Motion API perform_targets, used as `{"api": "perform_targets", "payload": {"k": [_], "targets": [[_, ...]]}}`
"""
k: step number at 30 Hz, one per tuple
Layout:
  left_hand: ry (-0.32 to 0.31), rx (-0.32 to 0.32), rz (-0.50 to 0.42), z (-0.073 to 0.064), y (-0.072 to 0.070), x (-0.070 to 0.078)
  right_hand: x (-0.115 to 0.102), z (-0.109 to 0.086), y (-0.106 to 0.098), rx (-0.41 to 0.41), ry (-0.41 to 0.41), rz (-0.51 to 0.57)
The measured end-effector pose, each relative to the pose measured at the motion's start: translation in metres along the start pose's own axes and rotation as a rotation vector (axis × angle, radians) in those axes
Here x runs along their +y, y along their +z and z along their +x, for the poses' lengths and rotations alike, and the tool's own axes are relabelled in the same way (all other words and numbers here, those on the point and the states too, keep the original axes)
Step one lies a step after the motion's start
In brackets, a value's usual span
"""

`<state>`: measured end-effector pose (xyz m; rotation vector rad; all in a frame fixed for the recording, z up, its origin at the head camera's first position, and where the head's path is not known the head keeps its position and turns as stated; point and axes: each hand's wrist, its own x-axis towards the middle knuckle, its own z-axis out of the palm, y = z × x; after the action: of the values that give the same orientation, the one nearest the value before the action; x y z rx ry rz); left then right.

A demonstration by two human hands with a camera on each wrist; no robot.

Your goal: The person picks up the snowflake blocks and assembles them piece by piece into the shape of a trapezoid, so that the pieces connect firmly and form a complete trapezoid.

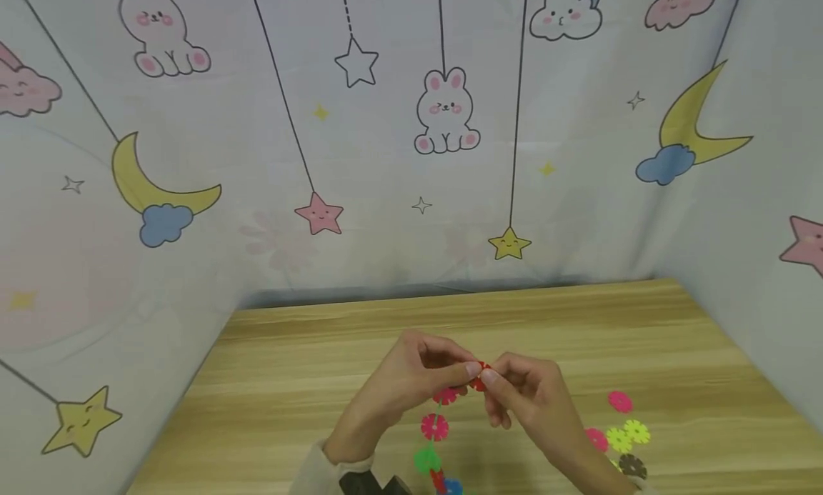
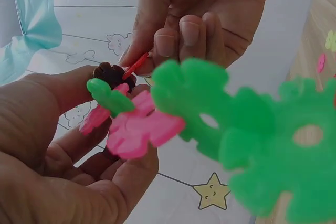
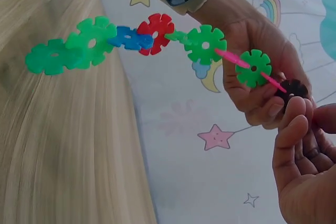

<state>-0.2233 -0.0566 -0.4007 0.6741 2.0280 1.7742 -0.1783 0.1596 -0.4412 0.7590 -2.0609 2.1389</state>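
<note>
My left hand [image 1: 411, 370] pinches a dark notched plastic disc [image 2: 107, 73] at the upper end of a linked chain of such discs. My right hand [image 1: 534, 391] pinches a red notched disc [image 1: 480, 377] between thumb and finger. In the left wrist view, that red disc stands edge-on against the dark one; how deep their slots meet cannot be seen. From the left hand the chain runs through a pink disc [image 1: 434, 427], green discs [image 3: 205, 45], a red disc [image 3: 156, 34] and a blue disc [image 3: 129, 38]. Its far end is green.
Loose discs lie on the wooden table [image 1: 270, 388] right of my right forearm: pink [image 1: 620, 401], yellow [image 1: 636, 431] and dark [image 1: 633, 466]. A printed cloth [image 1: 386, 166] hangs around the table's back and sides. A black strap [image 1: 360, 483] circles the left wrist.
</note>
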Motion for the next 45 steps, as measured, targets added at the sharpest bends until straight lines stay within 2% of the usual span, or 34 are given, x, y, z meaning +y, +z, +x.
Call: {"api": "perform_targets", "payload": {"k": [3, 7, 10, 13, 15, 18, 23, 25, 28, 31, 35, 43, 45], "targets": [[-0.014, -0.011, -0.005, 0.001, 0.001, 0.000, 0.004, -0.004, -0.012, -0.008, 0.032, 0.008], [-0.033, 0.014, 0.012, 0.000, 0.003, 0.001, 0.009, -0.012, -0.042, 0.075, 0.140, -0.053], [-0.039, 0.020, 0.014, 0.000, 0.002, 0.002, 0.020, -0.020, -0.069, 0.145, 0.201, -0.170], [-0.032, 0.009, 0.004, -0.001, 0.002, 0.002, 0.033, -0.030, -0.092, 0.175, 0.256, -0.325], [-0.021, 0.002, -0.004, -0.001, 0.001, 0.002, 0.043, -0.036, -0.103, 0.171, 0.293, -0.423], [-0.003, -0.004, -0.009, -0.001, 0.001, 0.002, 0.055, -0.042, -0.112, 0.157, 0.379, -0.486], [0.006, -0.024, -0.013, -0.001, 0.000, 0.001, 0.069, -0.048, -0.120, 0.064, 0.470, -0.576], [0.003, -0.026, -0.013, -0.001, 0.000, 0.001, 0.070, -0.048, -0.119, 0.024, 0.469, -0.659], [0.006, -0.022, -0.015, -0.001, 0.000, 0.001, 0.070, -0.046, -0.115, 0.007, 0.482, -0.774], [0.006, -0.019, -0.017, -0.001, 0.000, 0.001, 0.070, -0.044, -0.109, 0.010, 0.506, -0.817], [0.009, -0.022, -0.028, -0.001, 0.001, 0.001, 0.071, -0.042, -0.105, 0.034, 0.474, -0.788], [0.008, -0.030, -0.032, 0.000, 0.000, 0.000, 0.065, -0.032, -0.092, 0.080, 0.300, -0.616], [-0.006, -0.025, -0.030, -0.001, 0.000, 0.001, 0.059, -0.026, -0.085, 0.094, 0.288, -0.583]]}}
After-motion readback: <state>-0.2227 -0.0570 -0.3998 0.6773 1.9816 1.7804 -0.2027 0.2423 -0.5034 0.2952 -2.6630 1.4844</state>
